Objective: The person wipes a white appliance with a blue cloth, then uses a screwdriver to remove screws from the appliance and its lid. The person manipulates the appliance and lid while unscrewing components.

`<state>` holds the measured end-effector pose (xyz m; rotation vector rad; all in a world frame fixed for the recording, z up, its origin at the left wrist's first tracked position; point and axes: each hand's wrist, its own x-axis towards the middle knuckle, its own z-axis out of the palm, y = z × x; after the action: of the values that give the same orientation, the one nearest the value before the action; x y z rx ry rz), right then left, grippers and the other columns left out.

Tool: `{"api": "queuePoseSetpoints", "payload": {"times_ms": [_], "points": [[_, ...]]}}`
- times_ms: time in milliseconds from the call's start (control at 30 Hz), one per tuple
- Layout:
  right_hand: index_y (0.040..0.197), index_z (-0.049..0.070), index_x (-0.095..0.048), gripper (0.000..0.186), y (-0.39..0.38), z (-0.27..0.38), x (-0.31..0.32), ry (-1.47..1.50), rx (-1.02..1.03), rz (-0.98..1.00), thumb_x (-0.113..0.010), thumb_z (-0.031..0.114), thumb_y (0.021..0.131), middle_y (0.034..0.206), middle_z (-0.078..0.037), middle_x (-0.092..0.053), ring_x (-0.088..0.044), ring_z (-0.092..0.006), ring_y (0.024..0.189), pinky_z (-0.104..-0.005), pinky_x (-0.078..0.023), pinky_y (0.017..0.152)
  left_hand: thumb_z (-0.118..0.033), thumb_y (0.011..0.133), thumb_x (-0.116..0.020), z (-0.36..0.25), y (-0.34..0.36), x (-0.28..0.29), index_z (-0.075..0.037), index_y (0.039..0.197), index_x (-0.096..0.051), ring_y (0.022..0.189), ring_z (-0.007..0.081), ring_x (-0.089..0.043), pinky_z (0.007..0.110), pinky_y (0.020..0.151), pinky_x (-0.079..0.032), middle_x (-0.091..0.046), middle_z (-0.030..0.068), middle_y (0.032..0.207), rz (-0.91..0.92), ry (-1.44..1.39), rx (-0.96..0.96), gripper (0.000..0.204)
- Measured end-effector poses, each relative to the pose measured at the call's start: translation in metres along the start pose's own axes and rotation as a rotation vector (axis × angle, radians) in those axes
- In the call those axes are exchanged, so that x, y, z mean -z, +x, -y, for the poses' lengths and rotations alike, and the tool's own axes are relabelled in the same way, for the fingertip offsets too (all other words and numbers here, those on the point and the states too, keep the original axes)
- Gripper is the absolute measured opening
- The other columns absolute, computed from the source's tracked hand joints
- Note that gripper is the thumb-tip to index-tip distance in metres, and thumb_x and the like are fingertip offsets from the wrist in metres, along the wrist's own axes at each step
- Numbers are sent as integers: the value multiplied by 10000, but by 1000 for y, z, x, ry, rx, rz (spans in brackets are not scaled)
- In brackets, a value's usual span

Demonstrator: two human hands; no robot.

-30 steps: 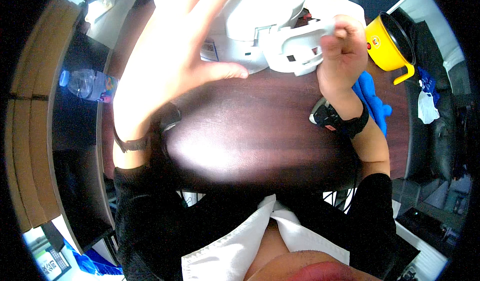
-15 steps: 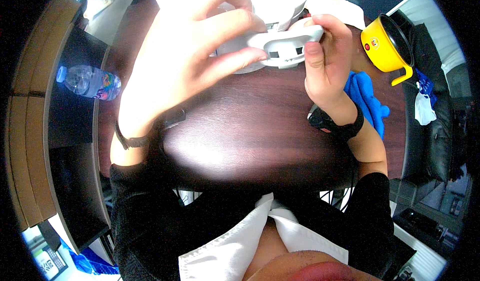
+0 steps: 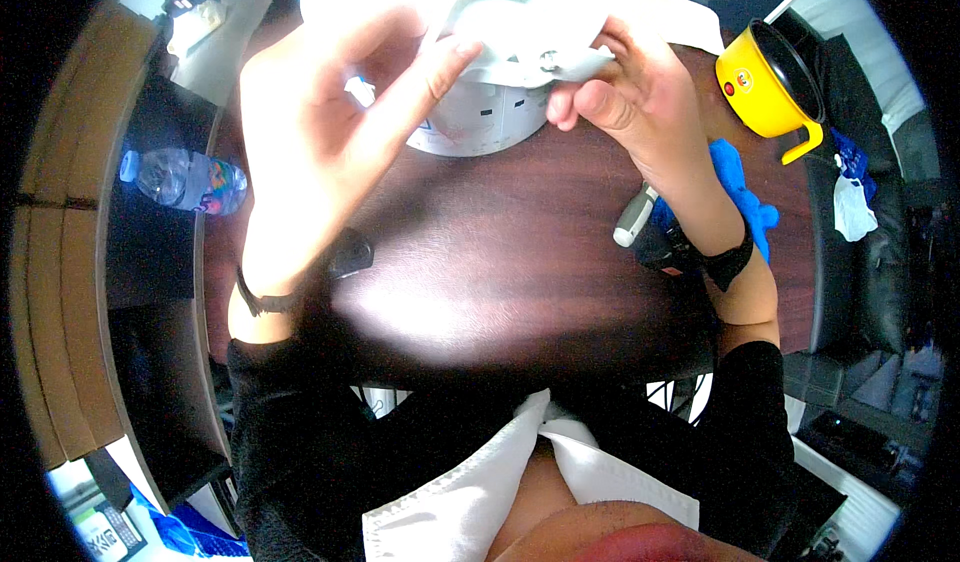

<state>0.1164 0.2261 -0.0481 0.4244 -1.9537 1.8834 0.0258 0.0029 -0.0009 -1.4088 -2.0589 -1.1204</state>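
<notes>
A white plastic part (image 3: 530, 47) with a curved recess is held up at the far edge of the view, washed out by glare. My left hand (image 3: 340, 122) grips its left side, thumb lying along its lower edge. My right hand (image 3: 645, 97) holds the right end, fingers partly hidden behind it, thumb pointing in below. Under the part stands a white round appliance body (image 3: 480, 122) with small dark slots in its wall. Whether the part touches that body I cannot tell.
A tool with a grey-white handle (image 3: 635, 217) and a blue cloth (image 3: 740, 197) lie by my right wrist. A yellow pot (image 3: 750, 87) stands far right. A dark object (image 3: 350, 252) sits near my left wrist; a plastic bottle (image 3: 185, 180) lies left of the brown table (image 3: 520, 232).
The white part has tilted, now showing its broad face instead of its edge. My right hand has turned and moved slightly left, uncovering the tool handle beside its wrist.
</notes>
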Motion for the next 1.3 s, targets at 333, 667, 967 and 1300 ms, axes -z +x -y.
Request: {"api": "queuePoseSetpoints", "payload": {"times_ms": [333, 667, 967, 1300], "points": [[1022, -18, -610, 199, 1, 41, 22, -578, 305, 195, -710, -2, 851, 854, -27, -608, -597, -104, 767, -218, -469, 696, -83, 787, -782, -17, 2, 15, 23, 993, -706, 765, 122, -668, 240, 719, -519, -725, 75, 890, 216, -139, 166, 243], [938, 55, -584, 185, -5, 44, 5, -976, 189, 330, -711, 131, 826, 848, -102, -591, -624, -314, 709, -381, -497, 590, -215, 748, -813, -11, 6, 16, -29, 910, -702, 694, 128, -624, 250, 649, -488, -678, 57, 775, 300, 37, 69, 271], [911, 77, -564, 130, -10, 27, -8, -1119, 177, 438, -659, 126, 837, 840, -104, -543, -616, -322, 747, -419, -505, 621, -225, 754, -808, -2, 6, 22, -19, 791, -640, 595, 139, -587, 261, 568, -473, -608, 55, 672, 348, 94, 77, 268], [858, 82, -569, 132, -16, 43, -23, -1309, 389, 431, -606, 106, 733, 826, -46, -517, -599, -209, 762, -328, -513, 608, -246, 742, -791, 10, -3, 18, -14, 716, -579, 571, 233, -586, 324, 555, -466, -564, 107, 635, 460, 162, -18, 316]]}}
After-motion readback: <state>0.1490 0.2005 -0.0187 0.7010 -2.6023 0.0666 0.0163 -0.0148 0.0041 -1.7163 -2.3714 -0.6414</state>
